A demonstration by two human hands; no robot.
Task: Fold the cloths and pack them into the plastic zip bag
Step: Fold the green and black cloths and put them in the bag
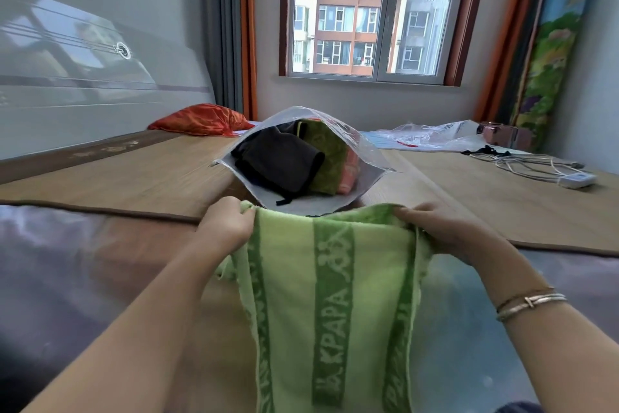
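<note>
Green towel [335, 295]: striped, lettered, hung lower centre of frame, held up by its top edge. Left hand [227, 225]: fingers curled tight, pinching the towel's upper left corner. Right hand [438, 228]: fingers curled, gripping the upper right corner; bangles [531, 303] at the wrist. Plastic zip bag [365, 158]: centre frame, just behind the towel, mouth gaping, with dark, olive and orange folded cloths [284, 161] inside. Bamboo mat [140, 174]: beneath the bag
</note>
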